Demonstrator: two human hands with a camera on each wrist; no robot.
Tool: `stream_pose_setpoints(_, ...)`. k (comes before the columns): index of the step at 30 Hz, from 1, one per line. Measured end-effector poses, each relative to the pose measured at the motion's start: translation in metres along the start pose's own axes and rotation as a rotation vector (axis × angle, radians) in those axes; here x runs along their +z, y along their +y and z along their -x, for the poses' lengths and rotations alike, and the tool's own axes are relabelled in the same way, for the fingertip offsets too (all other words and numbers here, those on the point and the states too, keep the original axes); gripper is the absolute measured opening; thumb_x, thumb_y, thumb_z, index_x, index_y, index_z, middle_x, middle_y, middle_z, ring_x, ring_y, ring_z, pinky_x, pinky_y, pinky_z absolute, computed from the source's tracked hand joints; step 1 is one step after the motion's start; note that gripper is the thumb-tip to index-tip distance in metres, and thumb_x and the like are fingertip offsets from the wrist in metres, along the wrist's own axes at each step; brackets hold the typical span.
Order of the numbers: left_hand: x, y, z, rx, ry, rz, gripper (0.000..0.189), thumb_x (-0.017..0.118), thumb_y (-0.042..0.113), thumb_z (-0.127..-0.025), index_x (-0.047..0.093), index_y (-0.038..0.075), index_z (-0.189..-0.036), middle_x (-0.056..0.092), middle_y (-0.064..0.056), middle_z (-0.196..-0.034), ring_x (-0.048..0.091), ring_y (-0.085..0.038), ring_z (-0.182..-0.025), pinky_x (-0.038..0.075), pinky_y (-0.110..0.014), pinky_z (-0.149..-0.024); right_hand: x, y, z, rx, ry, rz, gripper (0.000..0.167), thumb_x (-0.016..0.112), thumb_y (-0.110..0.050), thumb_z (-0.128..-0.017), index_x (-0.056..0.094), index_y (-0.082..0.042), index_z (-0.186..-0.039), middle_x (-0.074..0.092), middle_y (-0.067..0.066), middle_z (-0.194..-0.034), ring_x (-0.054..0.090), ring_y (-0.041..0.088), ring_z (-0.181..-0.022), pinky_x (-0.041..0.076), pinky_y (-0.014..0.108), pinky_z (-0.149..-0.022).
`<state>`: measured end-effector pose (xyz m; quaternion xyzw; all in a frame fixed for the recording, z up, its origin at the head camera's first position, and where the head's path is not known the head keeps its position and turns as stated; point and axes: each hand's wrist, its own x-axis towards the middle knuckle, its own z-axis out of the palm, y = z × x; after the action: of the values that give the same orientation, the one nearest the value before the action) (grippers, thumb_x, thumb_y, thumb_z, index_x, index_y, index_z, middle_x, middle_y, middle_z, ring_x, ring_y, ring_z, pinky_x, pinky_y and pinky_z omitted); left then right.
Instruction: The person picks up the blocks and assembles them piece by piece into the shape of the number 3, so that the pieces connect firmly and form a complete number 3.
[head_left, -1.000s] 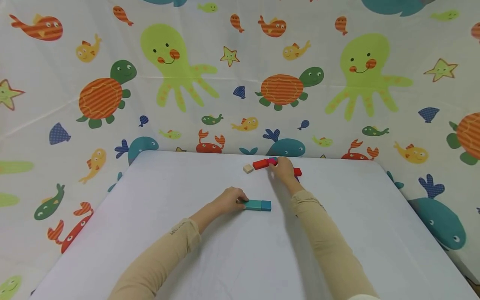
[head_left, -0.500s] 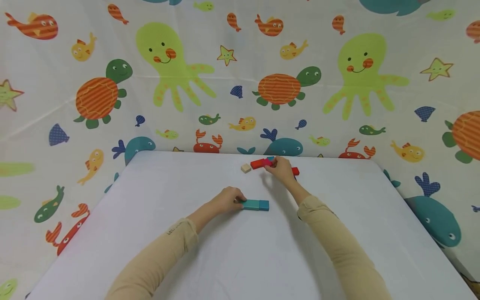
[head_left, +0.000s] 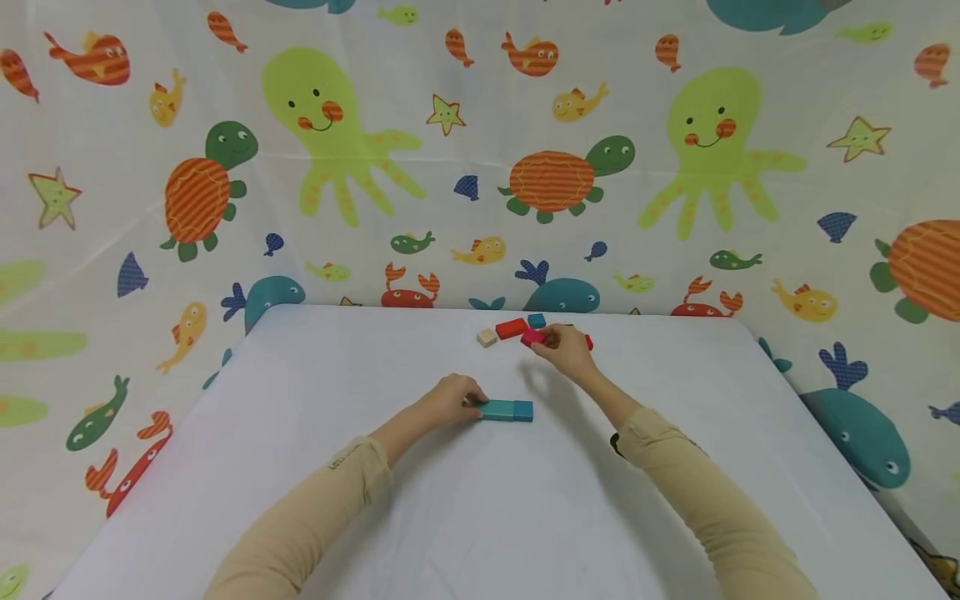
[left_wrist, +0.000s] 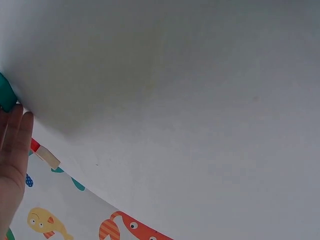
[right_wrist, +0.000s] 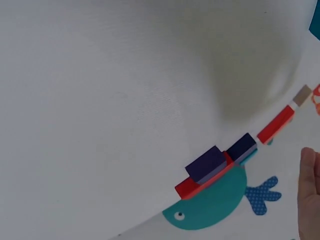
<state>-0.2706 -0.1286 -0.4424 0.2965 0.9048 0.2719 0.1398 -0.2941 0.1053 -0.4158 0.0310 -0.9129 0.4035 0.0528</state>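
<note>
In the head view, my left hand (head_left: 450, 402) pinches the left end of a teal block (head_left: 498, 410) lying on the white table. A blue block (head_left: 523, 411) sits end to end with it on the right. My right hand (head_left: 568, 352) pinches a small pinkish-red block (head_left: 532, 337) between thumb and fingers, in front of the far row of blocks. In the left wrist view, fingers (left_wrist: 22, 135) extend beside the teal block (left_wrist: 7, 95). Only part of the right hand (right_wrist: 309, 192) shows in the right wrist view, with its block out of frame.
At the table's (head_left: 360, 517) far edge lie a wooden block (head_left: 487, 337), a red block (head_left: 512, 328) and a small blue block (head_left: 536, 320). Behind the right hand, a purple block (right_wrist: 206, 165) overlaps another red block (right_wrist: 187, 190), beside a navy block (right_wrist: 242, 147). A printed curtain (head_left: 450, 225) hangs behind.
My right hand has drawn the pinkish-red block away from the row, toward me and slightly left, uncovering the small blue block behind. The left hand keeps its hold on the teal block.
</note>
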Motion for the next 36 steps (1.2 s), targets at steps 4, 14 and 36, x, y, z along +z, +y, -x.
stream_pose_setpoints(4,0.001,-0.001,0.000,-0.003,0.003,-0.007,0.022,0.070,0.005,-0.082,0.070,0.002,-0.104,0.070,-0.009,-0.103,0.064,-0.018,-0.095,0.054,-0.032,-0.086,-0.006,0.005,0.008,-0.028,-0.041,0.024,0.032,0.067,-0.016,-0.087,0.062,0.005,-0.111,0.067,0.021,-0.102,0.063,0.030,-0.092,0.056,0.037,-0.082)
stream_pose_setpoints(14,0.001,0.003,-0.003,0.026,0.014,-0.013,0.023,0.069,0.004,-0.083,0.069,0.001,-0.105,0.069,-0.010,-0.105,0.064,-0.018,-0.092,0.054,-0.031,-0.084,-0.014,0.025,0.025,-0.098,-0.087,0.048,0.033,0.072,-0.011,-0.082,0.063,0.007,-0.108,0.068,0.021,-0.095,0.066,0.030,-0.087,0.056,0.039,-0.082)
stream_pose_setpoints(36,0.003,-0.001,0.001,0.050,0.037,-0.033,0.022,0.069,0.004,-0.082,0.069,-0.001,-0.104,0.070,-0.010,-0.104,0.064,-0.019,-0.093,0.054,-0.031,-0.083,-0.010,0.044,0.027,-0.226,-0.382,0.160,0.031,0.070,-0.008,-0.083,0.062,0.000,-0.112,0.068,0.014,-0.106,0.063,0.025,-0.098,0.055,0.035,-0.087)
